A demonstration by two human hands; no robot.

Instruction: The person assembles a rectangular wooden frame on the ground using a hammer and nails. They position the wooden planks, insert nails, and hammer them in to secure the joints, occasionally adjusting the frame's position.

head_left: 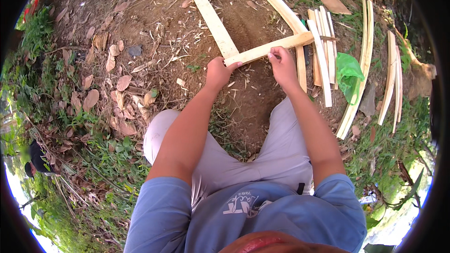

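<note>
A short pale wooden slat [257,52] lies crosswise in front of me, tilted up toward the right. My left hand [218,73] grips its left end, the thumb lying along the near edge. Right of its middle, my right hand [283,68] pinches that same edge between thumb and fingers. One long wooden strip [209,14] runs from the far side down to the slat's left end. Another long strip [274,2] reaches its right end from the far right. Whether these pieces are fastened together, I cannot tell.
Right of the slat lies a bundle of wooden strips [326,65], tied with a dark band. A green plastic bag [349,76] rests against longer strips [368,56], with more strips [390,77] beyond. Dry leaves [124,83] and wood shavings litter the brown soil. A dark stone [135,50] sits at the left.
</note>
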